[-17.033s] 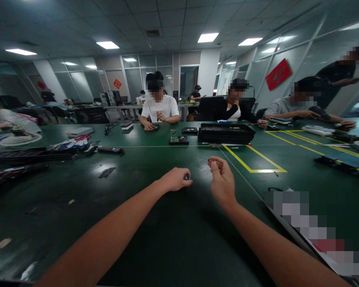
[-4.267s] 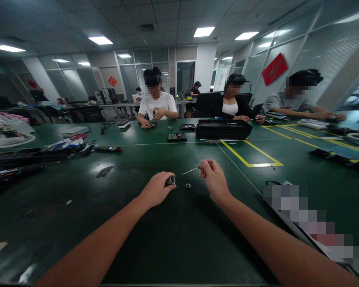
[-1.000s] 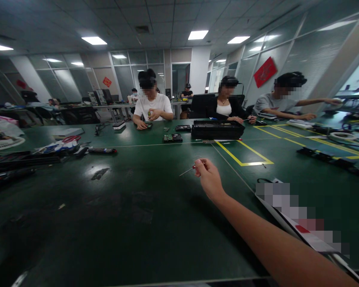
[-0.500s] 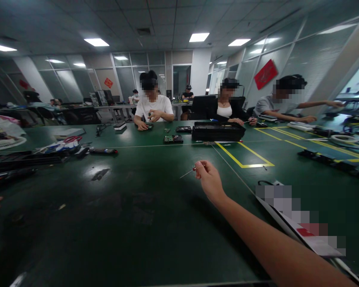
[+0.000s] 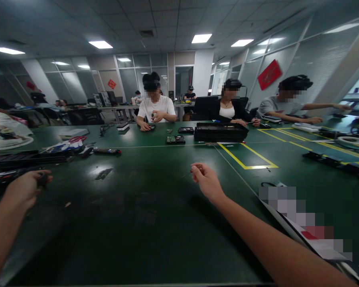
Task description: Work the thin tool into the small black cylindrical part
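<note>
My right hand (image 5: 208,181) is closed in a pinch above the green table (image 5: 101,239). In its fingertips is a small screwdriver (image 5: 186,174) with a thin metal shaft pointing left and a bit of red at the handle. Over on the left, my left hand (image 5: 25,189) is closed around a small dark object (image 5: 42,179) whose kind I cannot make out. Behind that hand lie dark tools, partly hidden by it. A dark flat piece (image 5: 103,174) rests on the tabletop between my hands.
Across the table sit three people at work. Before them are a black tray (image 5: 221,132) and an opened device with a green circuit board (image 5: 175,140). At left are a pen-like tool (image 5: 107,151) and a black rack (image 5: 30,157). A white sheet (image 5: 309,235) lies at right.
My left hand has come further into view from the left edge, with the dark object in it. My right hand still pinches the screwdriver, its shaft now less visible. The view has shifted slightly.
</note>
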The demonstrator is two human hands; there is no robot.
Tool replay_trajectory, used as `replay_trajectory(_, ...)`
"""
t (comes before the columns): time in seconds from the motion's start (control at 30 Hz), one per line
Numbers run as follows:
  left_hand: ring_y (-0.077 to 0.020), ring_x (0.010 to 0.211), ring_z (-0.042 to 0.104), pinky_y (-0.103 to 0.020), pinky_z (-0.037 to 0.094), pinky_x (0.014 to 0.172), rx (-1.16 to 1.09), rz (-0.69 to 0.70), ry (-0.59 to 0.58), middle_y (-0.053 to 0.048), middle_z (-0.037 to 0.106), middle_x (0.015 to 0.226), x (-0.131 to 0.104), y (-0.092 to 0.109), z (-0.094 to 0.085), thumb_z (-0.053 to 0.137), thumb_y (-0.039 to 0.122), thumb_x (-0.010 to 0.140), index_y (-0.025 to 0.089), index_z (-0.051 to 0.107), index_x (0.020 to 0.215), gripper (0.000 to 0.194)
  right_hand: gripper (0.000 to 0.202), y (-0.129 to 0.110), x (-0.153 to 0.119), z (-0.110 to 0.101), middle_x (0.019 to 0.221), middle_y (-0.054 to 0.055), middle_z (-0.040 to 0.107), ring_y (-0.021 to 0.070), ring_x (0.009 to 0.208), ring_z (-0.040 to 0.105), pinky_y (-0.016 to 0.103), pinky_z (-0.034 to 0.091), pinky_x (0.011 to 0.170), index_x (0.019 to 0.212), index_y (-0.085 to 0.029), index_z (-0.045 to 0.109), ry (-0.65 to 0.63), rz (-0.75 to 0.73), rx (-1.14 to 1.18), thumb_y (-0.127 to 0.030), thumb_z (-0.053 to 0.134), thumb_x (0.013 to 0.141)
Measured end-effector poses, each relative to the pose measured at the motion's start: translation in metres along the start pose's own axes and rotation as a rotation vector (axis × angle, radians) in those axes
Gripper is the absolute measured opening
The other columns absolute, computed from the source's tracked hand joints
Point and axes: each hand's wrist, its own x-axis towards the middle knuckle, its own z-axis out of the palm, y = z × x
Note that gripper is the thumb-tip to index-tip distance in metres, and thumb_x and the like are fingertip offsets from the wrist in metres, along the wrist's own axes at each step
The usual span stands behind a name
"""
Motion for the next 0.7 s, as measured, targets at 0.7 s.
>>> replay_trajectory(0.7, -0.0232, 0.099, 0.055, -0.038, 0.043, 0.088, 0.128, 0.763, -0.818, -0.008, 0.06, 0.106, -0.191, 0.032, 0.22, 0.055, 0.02, 0.086, 0.019, 0.052, 0.111, 0.025, 0.034, -0.01, -0.005, -0.002, 0.088, 0.007, 0.07, 0.0202, 0.08, 0.065, 0.037, 0.053, 0.075, 0.103, -0.021, 0.066, 0.006, -0.009, 0.254, -0.049, 0.06, 0.085)
